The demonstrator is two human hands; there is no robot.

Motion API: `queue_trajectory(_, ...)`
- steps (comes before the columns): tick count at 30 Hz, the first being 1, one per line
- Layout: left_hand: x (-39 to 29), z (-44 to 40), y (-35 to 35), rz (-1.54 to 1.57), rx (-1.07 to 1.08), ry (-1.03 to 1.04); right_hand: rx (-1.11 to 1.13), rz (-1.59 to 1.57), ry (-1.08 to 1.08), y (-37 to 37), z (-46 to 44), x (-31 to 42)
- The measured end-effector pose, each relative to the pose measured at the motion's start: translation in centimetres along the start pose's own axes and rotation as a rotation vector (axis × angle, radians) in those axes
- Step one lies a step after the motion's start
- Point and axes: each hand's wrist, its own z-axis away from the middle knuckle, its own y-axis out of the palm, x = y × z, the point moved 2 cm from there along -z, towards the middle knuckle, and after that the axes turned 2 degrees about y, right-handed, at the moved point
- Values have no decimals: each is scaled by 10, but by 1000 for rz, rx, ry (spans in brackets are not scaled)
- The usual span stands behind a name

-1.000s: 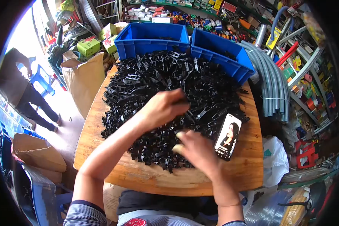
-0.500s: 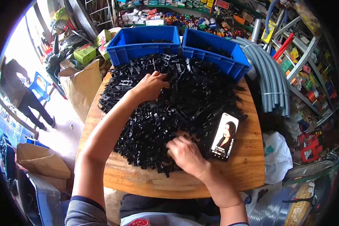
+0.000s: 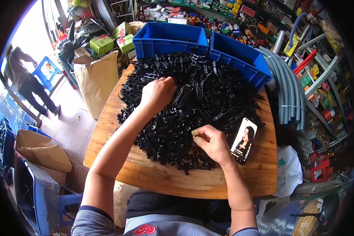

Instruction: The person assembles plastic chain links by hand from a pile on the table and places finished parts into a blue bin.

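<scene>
A broad heap of small black plastic parts, some of them long and clip-like, covers most of the wooden table. My left hand is over the far middle of the heap with its fingers curled in; what they hold, if anything, is hidden. Nearer to me, my right hand hovers at the heap's right front, thumb and forefinger brought together in a pinch. Yellowish coverings show on those two fingertips. Anything between them is too small to make out. Just right of that hand lies a phone with its screen lit.
Two blue bins, one at left and one at right, stand along the table's far edge. Grey hoses hang at the right. A brown paper sack stands left, and a person is beyond it.
The view has shifted, moving the table rightward in the picture. My right hand has lifted from the front of the heap into a pinch. My left hand's fingers have curled in more.
</scene>
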Motion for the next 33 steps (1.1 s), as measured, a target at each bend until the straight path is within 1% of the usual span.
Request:
queue_trajectory(2,-16,-7,3,-132,212,-130,-4,71,-14,0,0,7)
queue_trajectory(4,-10,-12,40,-174,152,7,-21,157,-46,-2,0,10)
queue_trajectory(6,-8,-18,66,-75,216,-149,-22,163,-115,-3,2,9)
queue_trajectory(8,3,-22,75,163,143,-155,-28,153,-140,-4,3,1)
queue_trajectory(10,7,-22,72,147,70,-66,-34,147,-141,-4,3,-2)
queue_trajectory(11,13,-24,71,146,125,-119,-42,147,-158,-3,3,-4)
queue_trajectory(12,21,-23,74,155,51,-84,-50,149,-176,-2,3,-4)
queue_trajectory(14,35,-27,75,209,-16,-37,-43,157,-168,-1,4,-5)
queue_trajectory(15,31,-26,66,251,-91,11,-43,152,-166,0,4,-5)
queue_trajectory(19,11,-15,36,317,-59,-47,-99,154,-160,-3,1,-1)
queue_trajectory(20,3,-4,31,327,-27,-21,-139,96,-161,-5,1,2)
queue_trajectory(22,-23,23,12,445,67,-13,-214,-23,-160,-10,1,10)
queue_trajectory(24,-31,48,10,769,341,-33,-221,-197,-61,-11,4,12)
queue_trajectory(26,-45,66,0,864,441,-111,-222,-314,-37,-12,7,11)
queue_trajectory(27,-48,74,4,968,449,-132,-227,-386,-15,-11,8,19)
queue_trajectory(28,-50,79,5,1080,451,-178,-222,-366,-33,-11,9,19)
queue_trajectory(30,-53,81,-1,1086,572,-206,-205,-396,-34,-11,11,22)
queue_trajectory(31,-53,79,-5,1025,599,-193,-213,-372,-52,-10,12,25)
queue_trajectory(33,-47,78,3,873,507,0,-238,-320,-88,-11,12,28)
